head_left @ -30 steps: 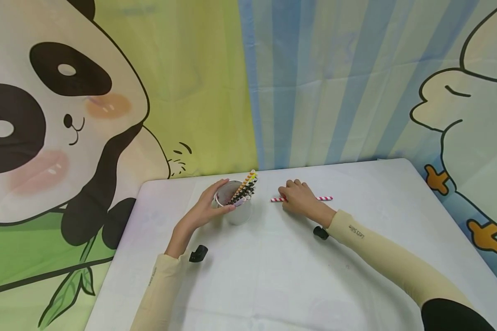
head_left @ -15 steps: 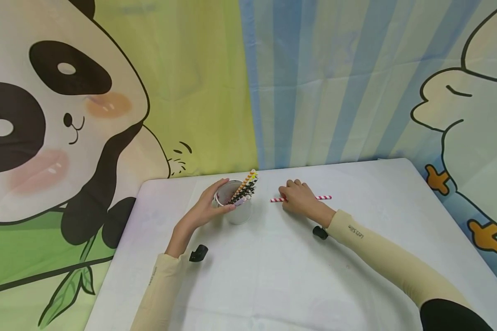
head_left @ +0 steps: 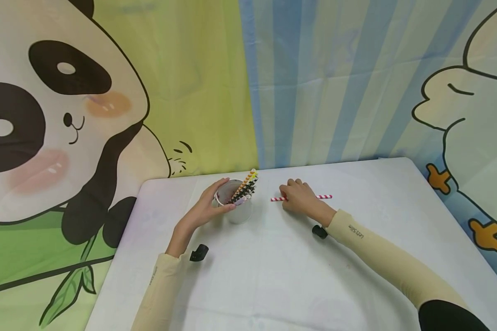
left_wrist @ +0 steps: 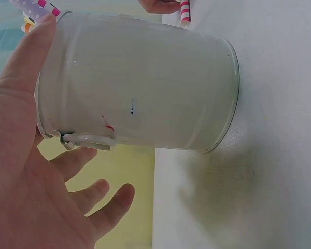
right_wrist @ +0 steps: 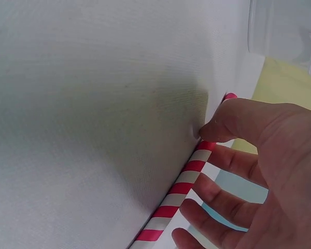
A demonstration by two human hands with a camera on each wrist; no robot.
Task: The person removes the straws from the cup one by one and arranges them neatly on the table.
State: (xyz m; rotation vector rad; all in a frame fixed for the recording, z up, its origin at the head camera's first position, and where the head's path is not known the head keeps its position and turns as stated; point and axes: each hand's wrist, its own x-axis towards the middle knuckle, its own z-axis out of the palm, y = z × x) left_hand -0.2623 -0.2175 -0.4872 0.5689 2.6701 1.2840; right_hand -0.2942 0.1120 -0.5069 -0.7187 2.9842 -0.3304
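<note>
My left hand [head_left: 203, 210] grips a translucent plastic cup [head_left: 242, 215] near its rim, thumb on the near side. In the left wrist view the cup [left_wrist: 145, 83] has a small lug below its rim, and three fingers spread out beneath it. Several patterned paper straws [head_left: 247, 186], some orange-striped and some black-and-white, lean out of the cup to the right. To the right, my right hand [head_left: 300, 197] pinches a red-and-white striped paper straw [head_left: 325, 196] lying along the table. Thumb and index finger hold this straw [right_wrist: 177, 194] near one end.
A white-covered table [head_left: 273, 271] runs back to a cartoon-printed curtain [head_left: 207, 92] with a panda on the left. Black wrist-camera mounts stick out from the left sleeve [head_left: 161, 285] and the right sleeve [head_left: 381, 248].
</note>
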